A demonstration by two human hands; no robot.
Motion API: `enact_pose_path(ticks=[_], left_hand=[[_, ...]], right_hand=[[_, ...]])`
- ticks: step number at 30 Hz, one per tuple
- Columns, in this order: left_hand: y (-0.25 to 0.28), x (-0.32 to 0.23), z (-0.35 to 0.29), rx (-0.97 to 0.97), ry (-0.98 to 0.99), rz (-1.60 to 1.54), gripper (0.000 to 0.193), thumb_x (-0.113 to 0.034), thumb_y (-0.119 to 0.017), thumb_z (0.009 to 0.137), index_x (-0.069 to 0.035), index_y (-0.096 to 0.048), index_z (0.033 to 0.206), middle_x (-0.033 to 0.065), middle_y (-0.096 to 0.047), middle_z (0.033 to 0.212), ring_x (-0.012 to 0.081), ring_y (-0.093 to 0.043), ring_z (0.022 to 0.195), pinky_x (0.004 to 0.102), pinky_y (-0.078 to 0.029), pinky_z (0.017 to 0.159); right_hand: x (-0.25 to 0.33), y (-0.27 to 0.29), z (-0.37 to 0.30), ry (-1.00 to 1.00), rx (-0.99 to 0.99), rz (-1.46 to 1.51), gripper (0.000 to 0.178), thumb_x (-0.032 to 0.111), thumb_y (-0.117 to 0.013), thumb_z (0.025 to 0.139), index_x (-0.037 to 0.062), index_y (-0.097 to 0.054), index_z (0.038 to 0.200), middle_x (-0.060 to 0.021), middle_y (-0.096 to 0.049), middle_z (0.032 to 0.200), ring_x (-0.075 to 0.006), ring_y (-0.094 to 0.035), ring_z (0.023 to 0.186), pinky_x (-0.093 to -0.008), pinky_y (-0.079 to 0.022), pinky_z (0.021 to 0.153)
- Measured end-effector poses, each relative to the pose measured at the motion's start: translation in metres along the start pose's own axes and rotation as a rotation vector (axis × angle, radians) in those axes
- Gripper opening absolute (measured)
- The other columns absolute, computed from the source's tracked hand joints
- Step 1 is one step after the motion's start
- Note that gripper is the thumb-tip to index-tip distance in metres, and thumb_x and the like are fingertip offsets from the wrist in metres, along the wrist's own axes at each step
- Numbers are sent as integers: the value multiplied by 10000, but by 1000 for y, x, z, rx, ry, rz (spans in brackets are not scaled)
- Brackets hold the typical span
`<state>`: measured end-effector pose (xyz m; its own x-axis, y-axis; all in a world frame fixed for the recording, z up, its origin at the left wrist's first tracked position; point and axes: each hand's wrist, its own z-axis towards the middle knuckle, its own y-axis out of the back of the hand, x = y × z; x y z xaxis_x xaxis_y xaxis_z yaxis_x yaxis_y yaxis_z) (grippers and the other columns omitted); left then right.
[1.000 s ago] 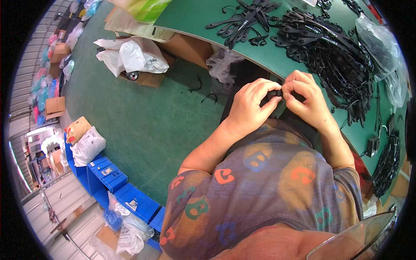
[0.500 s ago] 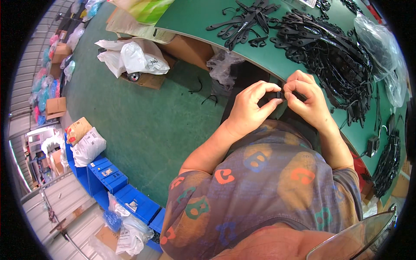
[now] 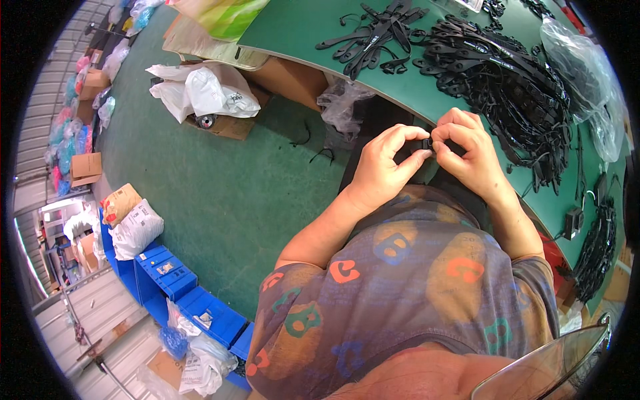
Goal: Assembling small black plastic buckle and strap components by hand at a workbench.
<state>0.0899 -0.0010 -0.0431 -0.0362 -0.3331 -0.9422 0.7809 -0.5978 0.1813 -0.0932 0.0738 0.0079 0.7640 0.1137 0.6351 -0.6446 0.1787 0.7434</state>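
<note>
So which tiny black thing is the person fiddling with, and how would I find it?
Start at the green table and follow its near edge to where both hands meet. The small black part sits pinched between the left hand and the right hand. Unlike the heaped black pieces on the table, it alone is held up.

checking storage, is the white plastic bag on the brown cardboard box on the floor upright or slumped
Slumped: the white plastic bag lies crumpled and spread across the brown cardboard box.
</note>
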Motion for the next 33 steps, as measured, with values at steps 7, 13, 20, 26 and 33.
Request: enact_pose_path(ticks=[7, 13, 20, 26, 33], left_hand=[[-1, 5, -1, 6, 27, -26, 284, -32, -781, 833, -38, -670, 1094, 71, -696, 1007, 169, -670, 929, 297, -534, 843], [-7, 12, 0, 27, 127, -228, 275, -8, -757, 859, -23, -673, 1121, 43, -704, 1059, 112, -653, 952, 276, -536, 856], [-4, 21, -3, 59, 154, -280, 309, 67, -718, 880, 4, -644, 1173, 52, -683, 1109, 120, -638, 1030, 275, -508, 943], [-8, 18, -2, 66, 232, -476, 308, 58, -721, 882, 7, -643, 1176, 43, -675, 1121, 108, -630, 1025, 260, -512, 927], [-11, 20, -5, 88, 297, -599, 322, 87, -703, 882, 5, -636, 1186, 42, -659, 1116, 111, -618, 1029, 257, -518, 921]], right_hand=[[-7, -3, -4, -57, -8, 218, 87, 124, -677, 828, 55, -672, 880, -52, -608, 882, -227, -592, 879, -361, -434, 866], [-12, 1, -6, -2, -9, 258, 80, 114, -685, 847, 42, -674, 879, -68, -621, 908, -238, -609, 887, -352, -475, 803], [-15, 0, -3, -14, -5, 328, 112, 139, -682, 839, 31, -682, 868, -81, -631, 954, -236, -623, 908, -363, -500, 806], [-19, 1, -7, -21, 19, 373, 116, 143, -671, 829, 32, -680, 861, -79, -637, 981, -229, -620, 926, -359, -498, 836], [-23, 10, -8, -47, 113, 499, 82, 114, -639, 826, 34, -654, 820, -70, -617, 985, -190, -602, 959, -334, -497, 853]])
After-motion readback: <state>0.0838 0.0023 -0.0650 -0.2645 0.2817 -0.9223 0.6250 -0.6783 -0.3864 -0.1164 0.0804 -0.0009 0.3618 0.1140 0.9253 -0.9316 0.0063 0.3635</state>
